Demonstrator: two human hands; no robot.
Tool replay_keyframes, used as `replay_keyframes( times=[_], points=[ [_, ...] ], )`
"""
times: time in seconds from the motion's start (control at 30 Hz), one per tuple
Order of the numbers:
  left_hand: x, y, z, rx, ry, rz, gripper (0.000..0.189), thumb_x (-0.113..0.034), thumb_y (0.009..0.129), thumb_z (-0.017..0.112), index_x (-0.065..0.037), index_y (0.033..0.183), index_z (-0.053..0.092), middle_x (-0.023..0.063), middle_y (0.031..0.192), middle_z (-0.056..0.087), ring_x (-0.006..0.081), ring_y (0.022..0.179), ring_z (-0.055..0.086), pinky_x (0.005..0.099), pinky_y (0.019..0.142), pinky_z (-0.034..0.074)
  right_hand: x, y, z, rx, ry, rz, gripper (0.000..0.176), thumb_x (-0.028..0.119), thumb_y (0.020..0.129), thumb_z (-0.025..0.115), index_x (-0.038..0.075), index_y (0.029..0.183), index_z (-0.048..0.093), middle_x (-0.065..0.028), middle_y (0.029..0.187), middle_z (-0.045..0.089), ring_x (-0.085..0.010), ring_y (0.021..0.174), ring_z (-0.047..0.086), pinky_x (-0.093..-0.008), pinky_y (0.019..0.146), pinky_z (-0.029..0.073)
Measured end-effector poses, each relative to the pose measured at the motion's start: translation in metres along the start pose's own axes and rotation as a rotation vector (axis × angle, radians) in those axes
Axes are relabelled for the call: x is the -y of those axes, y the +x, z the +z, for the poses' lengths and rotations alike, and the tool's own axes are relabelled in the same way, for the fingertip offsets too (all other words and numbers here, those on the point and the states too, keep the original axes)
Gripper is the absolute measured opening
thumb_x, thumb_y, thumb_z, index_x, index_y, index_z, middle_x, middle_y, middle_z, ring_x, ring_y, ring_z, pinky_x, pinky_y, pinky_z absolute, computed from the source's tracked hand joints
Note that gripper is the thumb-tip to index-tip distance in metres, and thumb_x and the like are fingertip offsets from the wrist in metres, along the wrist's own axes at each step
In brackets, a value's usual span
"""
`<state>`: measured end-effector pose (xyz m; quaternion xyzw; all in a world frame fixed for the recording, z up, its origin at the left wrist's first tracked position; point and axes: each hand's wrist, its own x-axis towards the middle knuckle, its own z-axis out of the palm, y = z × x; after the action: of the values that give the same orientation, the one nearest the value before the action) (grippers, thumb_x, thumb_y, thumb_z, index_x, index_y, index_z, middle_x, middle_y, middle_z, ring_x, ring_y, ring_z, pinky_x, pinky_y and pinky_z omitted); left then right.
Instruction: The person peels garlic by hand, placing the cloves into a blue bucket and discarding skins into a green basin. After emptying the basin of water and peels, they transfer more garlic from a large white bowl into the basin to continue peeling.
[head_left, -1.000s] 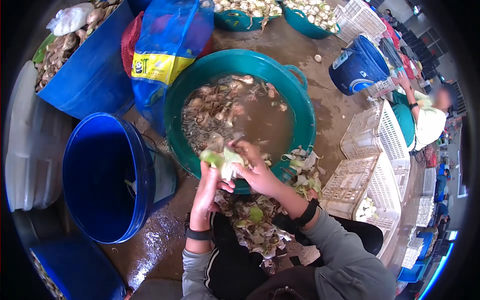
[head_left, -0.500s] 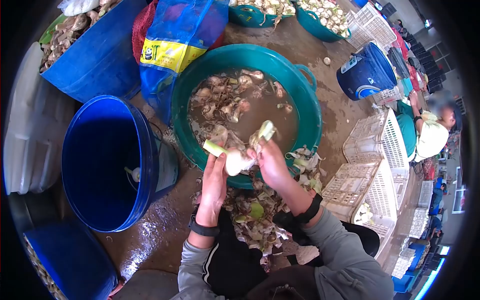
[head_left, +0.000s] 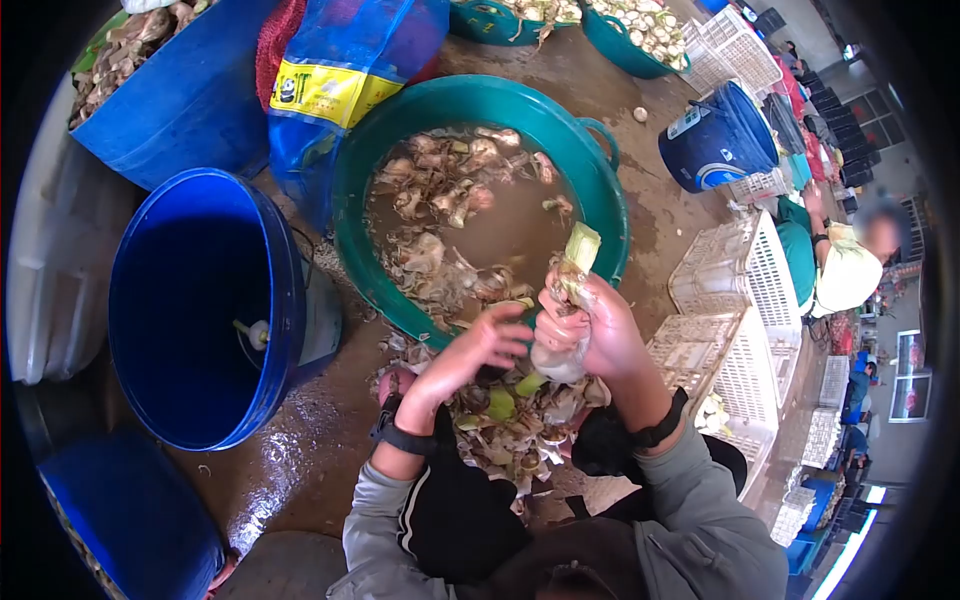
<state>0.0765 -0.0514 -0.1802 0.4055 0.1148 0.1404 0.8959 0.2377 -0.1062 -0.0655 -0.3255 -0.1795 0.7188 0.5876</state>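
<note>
My right hand (head_left: pixel 595 325) is closed round a bulb (head_left: pixel 558 364), whose cut green stalk (head_left: pixel 582 246) sticks up above my fist. To its left my left hand (head_left: pixel 488 342) has its fingers apart and slightly bent, with nothing seen in it. Both hands are at the near rim of a green tub (head_left: pixel 622 215). Brown water and several unpeeled bulbs (head_left: pixel 462 200) fill the tub. Peeled skins and leaves (head_left: pixel 505 425) lie in a heap below my hands. One white bulb (head_left: pixel 259 335) rests inside the blue bucket (head_left: pixel 190 310) at the left.
White crates (head_left: pixel 725 270) stand at the right, near a blue bucket (head_left: pixel 718 140). Behind them sits another person (head_left: pixel 845 270). Green basins (head_left: pixel 630 45) of bulbs are at the top. A blue bag (head_left: pixel 350 60) touches the tub, beside a blue container (head_left: pixel 185 95) of bulbs.
My left hand has let go of the white bulb and opened. My right hand has moved to the right and now grips a bulb with its stalk upright. The whole view has shifted slightly.
</note>
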Motion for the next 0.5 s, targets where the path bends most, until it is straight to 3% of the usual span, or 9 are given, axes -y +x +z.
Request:
replay_keyframes(
  times=[0.03,0.07,0.1,0.17,0.2,0.3,0.37,0.43,0.5],
  points=[
    [0.004,-0.002,0.001,0.111,0.186,-0.035,0.057,-0.031,0.091,0.054,-0.007,0.136,0.028,0.0155,0.118,0.054,0.0226,0.106,0.055,0.0333,0.091,0.043,-0.001,0.001,-0.003,-0.003,-0.003,0.002,0.024,0.027,0.095,0.039,0.004,0.091,0.046,0.0049,0.055,0.027,-0.0059,0.044,0.025,-0.0233,0.046,0.024],
    [0.002,-0.003,0.002,0.164,0.304,-0.102,0.069,-0.024,0.08,0.068,-0.007,0.135,0.03,0.0147,0.118,0.054,0.0227,0.108,0.054,0.0325,0.094,0.04,-0.004,0.003,-0.001,0.006,0.048,-0.006,0.024,0.027,0.095,0.038,0.004,0.091,0.046,0.005,0.055,0.028,-0.0058,0.043,0.024,-0.0232,0.046,0.024],
    [0.001,-0.004,0.005,0.164,0.292,-0.111,0.069,-0.024,0.08,0.068,-0.007,0.135,0.03,0.0147,0.118,0.054,0.0227,0.108,0.054,0.0325,0.094,0.04,-0.009,0.003,0.002,0.01,0.105,-0.016,0.024,0.026,0.095,0.037,0.004,0.091,0.046,0.0051,0.055,0.028,-0.0056,0.043,0.024,-0.0231,0.046,0.024],
    [-0.005,0.001,0.011,0.082,0.652,0.023,0.078,-0.031,0.072,0.074,-0.005,0.133,0.033,0.0159,0.117,0.055,0.0244,0.11,0.054,0.034,0.095,0.039,-0.014,0.01,0.001,0.085,0.121,0.004,0.025,0.028,0.095,0.036,0.005,0.093,0.046,0.005,0.054,0.027,-0.0058,0.043,0.024,-0.0237,0.046,0.024],
    [0.006,0.006,0.009,0.048,0.486,0.059,0.081,-0.033,0.067,0.077,-0.004,0.131,0.036,0.0166,0.118,0.054,0.0272,0.111,0.053,0.0349,0.095,0.038,-0.017,0.013,0.003,0.078,0.156,0.033,0.026,0.028,0.095,0.036,0.004,0.093,0.047,0.0048,0.054,0.028,-0.006,0.043,0.024,-0.0242,0.046,0.024],
    [0.001,0.005,0.012,-0.053,0.555,0.084,0.079,-0.032,0.065,0.077,-0.005,0.128,0.04,0.016,0.116,0.056,0.0286,0.11,0.053,0.0365,0.096,0.037,-0.016,0.018,0.006,0.105,0.176,0.048,0.026,0.029,0.094,0.039,0.005,0.097,0.048,0.0047,0.054,0.028,-0.0067,0.042,0.024,-0.0251,0.045,0.025],
    [-0.013,0.0,0.014,-0.149,0.741,0.158,0.076,-0.032,0.062,0.076,-0.006,0.125,0.043,0.0144,0.112,0.058,0.0285,0.11,0.053,0.0393,0.101,0.031,0.002,0.013,0.01,-0.018,0.21,-0.055,0.022,0.028,0.093,0.04,0.008,0.087,0.046,0.0051,0.054,0.03,-0.0059,0.041,0.025,-0.0241,0.042,0.023],
    [-0.025,-0.002,0.013,-0.177,1.135,0.331,0.072,-0.032,0.062,0.076,-0.009,0.123,0.046,0.0136,0.108,0.06,0.0276,0.108,0.053,0.0416,0.106,0.023,0.024,0.004,0.022,-0.125,0.049,-0.243,0.023,0.031,0.093,0.041,0.01,0.088,0.047,0.0056,0.053,0.03,-0.0053,0.039,0.022,-0.0238,0.04,0.024],
    [-0.018,-0.003,0.009,-0.188,1.179,0.277,0.072,-0.027,0.059,0.078,-0.01,0.122,0.047,0.011,0.109,0.059,0.0294,0.11,0.051,0.0377,0.104,0.026,0.053,-0.012,0.028,0.017,-0.169,-0.414,0.028,0.037,0.092,0.044,0.009,0.09,0.046,0.0056,0.056,0.033,-0.0043,0.04,0.022,-0.023,0.04,0.024]
  ],
)
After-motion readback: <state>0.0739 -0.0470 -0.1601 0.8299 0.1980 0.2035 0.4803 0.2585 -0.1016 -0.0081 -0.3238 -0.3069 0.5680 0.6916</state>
